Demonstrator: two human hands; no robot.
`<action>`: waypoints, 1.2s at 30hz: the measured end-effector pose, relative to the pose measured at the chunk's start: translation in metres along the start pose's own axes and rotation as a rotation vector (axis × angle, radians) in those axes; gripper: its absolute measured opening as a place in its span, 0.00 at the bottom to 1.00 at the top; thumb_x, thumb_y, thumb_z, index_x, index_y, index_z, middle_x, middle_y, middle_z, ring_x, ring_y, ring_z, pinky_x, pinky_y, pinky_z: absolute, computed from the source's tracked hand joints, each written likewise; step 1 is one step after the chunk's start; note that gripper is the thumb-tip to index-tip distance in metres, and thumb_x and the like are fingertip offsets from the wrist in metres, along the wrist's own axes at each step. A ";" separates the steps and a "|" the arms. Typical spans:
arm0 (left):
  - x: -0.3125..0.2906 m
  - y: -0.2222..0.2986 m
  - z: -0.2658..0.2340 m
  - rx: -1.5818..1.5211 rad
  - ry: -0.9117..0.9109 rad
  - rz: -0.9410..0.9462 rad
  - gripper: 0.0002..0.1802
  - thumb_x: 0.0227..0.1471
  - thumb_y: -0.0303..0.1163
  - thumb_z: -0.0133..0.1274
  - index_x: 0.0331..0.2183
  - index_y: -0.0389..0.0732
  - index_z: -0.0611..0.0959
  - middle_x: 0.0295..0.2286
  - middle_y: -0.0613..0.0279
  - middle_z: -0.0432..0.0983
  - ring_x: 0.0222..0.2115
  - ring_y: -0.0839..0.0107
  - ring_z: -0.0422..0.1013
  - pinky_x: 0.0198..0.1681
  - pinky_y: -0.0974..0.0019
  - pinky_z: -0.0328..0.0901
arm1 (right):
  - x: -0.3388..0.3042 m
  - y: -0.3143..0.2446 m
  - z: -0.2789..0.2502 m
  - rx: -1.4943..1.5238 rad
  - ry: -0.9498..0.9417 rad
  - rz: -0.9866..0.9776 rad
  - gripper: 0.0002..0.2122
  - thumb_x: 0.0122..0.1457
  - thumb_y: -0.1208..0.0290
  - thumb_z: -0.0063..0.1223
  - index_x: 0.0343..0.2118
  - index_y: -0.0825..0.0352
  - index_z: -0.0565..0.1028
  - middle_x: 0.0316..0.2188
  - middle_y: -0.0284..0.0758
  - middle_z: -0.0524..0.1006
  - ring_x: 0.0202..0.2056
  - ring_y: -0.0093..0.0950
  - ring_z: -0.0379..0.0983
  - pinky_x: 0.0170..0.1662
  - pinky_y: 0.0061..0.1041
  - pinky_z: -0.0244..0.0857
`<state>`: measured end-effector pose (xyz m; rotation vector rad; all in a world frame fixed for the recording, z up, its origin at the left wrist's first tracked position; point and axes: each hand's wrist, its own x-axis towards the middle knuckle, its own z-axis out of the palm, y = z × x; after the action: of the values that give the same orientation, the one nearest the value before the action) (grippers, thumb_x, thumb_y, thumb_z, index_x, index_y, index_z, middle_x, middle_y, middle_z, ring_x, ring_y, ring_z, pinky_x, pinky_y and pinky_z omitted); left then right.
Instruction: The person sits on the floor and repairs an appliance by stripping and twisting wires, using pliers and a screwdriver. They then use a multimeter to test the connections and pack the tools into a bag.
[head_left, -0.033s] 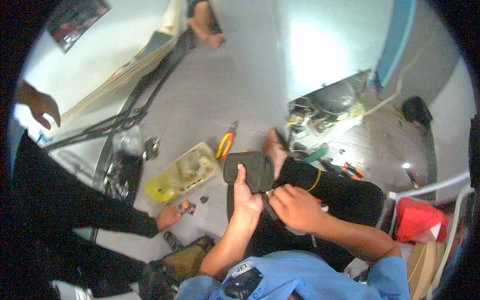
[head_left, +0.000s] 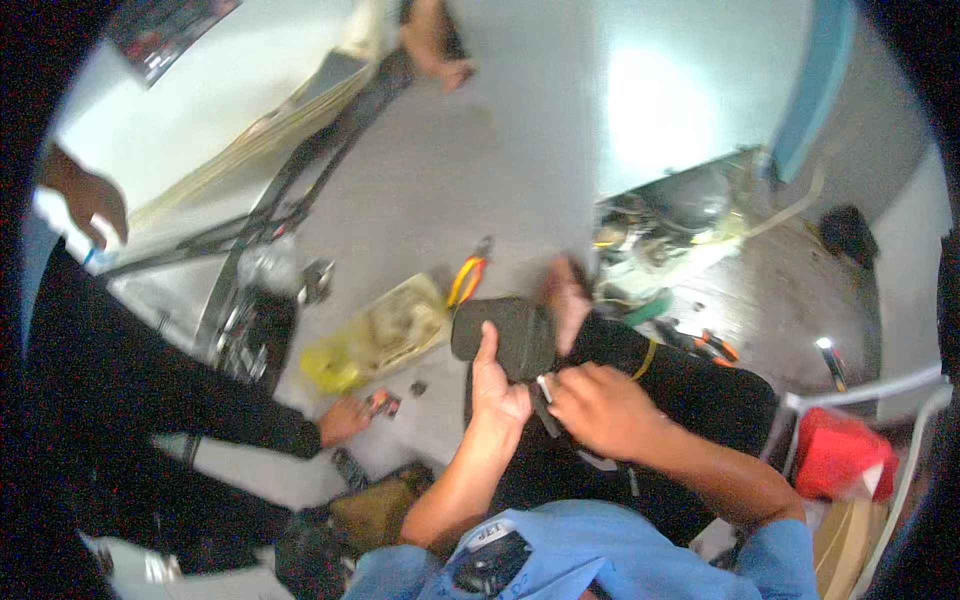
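Observation:
A dark grey rounded case (head_left: pixel 510 340) lies over my lap, gripped in my left hand (head_left: pixel 495 390) with the thumb laid across its face. Close beside it, at the case's lower edge, my right hand (head_left: pixel 605 408) is closed with curled fingers. A small whitish piece (head_left: pixel 545 388) shows at those fingertips; its kind is blurred. Below the case hangs a dark strip (head_left: pixel 547 415), partly hidden by my hands. Just beyond the case, red-and-yellow handled pliers (head_left: pixel 470 275) rest on the floor.
A pale tray (head_left: pixel 395 325) with a yellow part stands left of the case. An opened appliance with exposed parts (head_left: pixel 670 225) lies ahead right, with orange-handled pliers (head_left: pixel 715 347) near it. At right are a lit torch (head_left: pixel 832 362) and red cloth (head_left: pixel 845 455). Another person's leg (head_left: pixel 200 360) stretches in from the left.
The whole view has shifted slightly, with the floor things appearing farther right. My hands stay at the case in nearly the same pose. At far left, the other person's hand has moved a little.

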<state>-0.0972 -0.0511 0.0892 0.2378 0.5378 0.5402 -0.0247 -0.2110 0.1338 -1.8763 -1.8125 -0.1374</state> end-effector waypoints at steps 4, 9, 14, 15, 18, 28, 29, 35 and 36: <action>-0.056 0.070 0.000 0.298 0.083 0.240 0.28 0.53 0.39 0.60 0.52 0.39 0.72 0.48 0.55 0.75 0.47 0.57 0.73 0.54 0.51 0.66 | -0.011 0.047 0.009 0.079 -0.076 0.032 0.13 0.57 0.62 0.57 0.37 0.68 0.76 0.35 0.38 0.73 0.38 0.35 0.71 0.40 0.34 0.69; -0.198 0.188 0.019 1.182 0.315 0.542 0.43 0.45 0.34 0.68 0.59 0.39 0.64 0.51 0.54 0.72 0.50 0.60 0.70 0.56 0.54 0.64 | -0.089 0.164 0.058 0.179 0.144 0.392 0.13 0.64 0.63 0.49 0.32 0.70 0.73 0.27 0.34 0.69 0.32 0.27 0.66 0.35 0.28 0.63; -0.368 0.250 -0.023 1.976 0.875 0.115 0.39 0.42 0.43 0.68 0.53 0.35 0.73 0.46 0.50 0.77 0.49 0.59 0.72 0.55 0.61 0.65 | -0.134 0.221 0.089 0.345 0.159 0.577 0.17 0.70 0.63 0.43 0.27 0.71 0.70 0.21 0.29 0.65 0.26 0.20 0.60 0.29 0.23 0.57; -0.381 0.250 -0.037 2.020 1.019 -0.091 0.39 0.43 0.46 0.68 0.52 0.35 0.75 0.46 0.49 0.77 0.49 0.59 0.73 0.54 0.62 0.65 | -0.132 0.222 0.082 0.372 0.174 0.600 0.17 0.70 0.63 0.43 0.27 0.70 0.69 0.21 0.28 0.64 0.25 0.19 0.59 0.29 0.23 0.56; -0.425 0.257 -0.147 1.828 1.145 -0.546 0.41 0.44 0.54 0.64 0.54 0.36 0.75 0.48 0.45 0.75 0.50 0.53 0.71 0.54 0.56 0.65 | -0.135 0.235 0.109 0.485 0.253 0.564 0.17 0.70 0.61 0.43 0.26 0.69 0.70 0.20 0.24 0.62 0.24 0.16 0.56 0.26 0.20 0.51; -0.456 0.219 -0.318 1.161 0.988 -0.401 0.54 0.44 0.55 0.66 0.64 0.42 0.59 0.60 0.50 0.61 0.61 0.52 0.58 0.62 0.48 0.56 | -0.142 0.236 0.106 0.547 0.245 0.636 0.18 0.69 0.58 0.44 0.26 0.67 0.71 0.18 0.23 0.62 0.21 0.13 0.52 0.23 0.19 0.45; -0.456 0.214 -0.323 1.073 0.925 -0.350 0.54 0.45 0.54 0.65 0.65 0.42 0.58 0.61 0.50 0.59 0.61 0.52 0.57 0.63 0.46 0.55 | -0.141 0.234 0.106 0.537 0.241 0.634 0.19 0.69 0.58 0.44 0.26 0.67 0.71 0.19 0.23 0.63 0.21 0.13 0.52 0.23 0.19 0.46; -0.428 0.210 -0.257 1.030 0.899 -0.350 0.51 0.49 0.51 0.63 0.65 0.43 0.57 0.64 0.48 0.51 0.63 0.50 0.53 0.61 0.41 0.56 | -0.143 0.226 0.096 0.470 0.223 0.627 0.19 0.70 0.57 0.42 0.26 0.67 0.72 0.19 0.24 0.64 0.21 0.14 0.54 0.23 0.20 0.48; -0.423 0.209 -0.235 1.093 0.958 -0.405 0.51 0.49 0.51 0.63 0.65 0.43 0.57 0.64 0.47 0.51 0.63 0.50 0.54 0.60 0.42 0.58 | -0.142 0.223 0.093 0.464 0.218 0.621 0.19 0.70 0.57 0.42 0.26 0.67 0.72 0.19 0.24 0.65 0.21 0.14 0.54 0.23 0.20 0.48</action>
<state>-0.6198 -0.0893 0.1439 0.8974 1.7600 -0.1359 0.1485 -0.2916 -0.0721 -1.8893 -0.9508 0.2677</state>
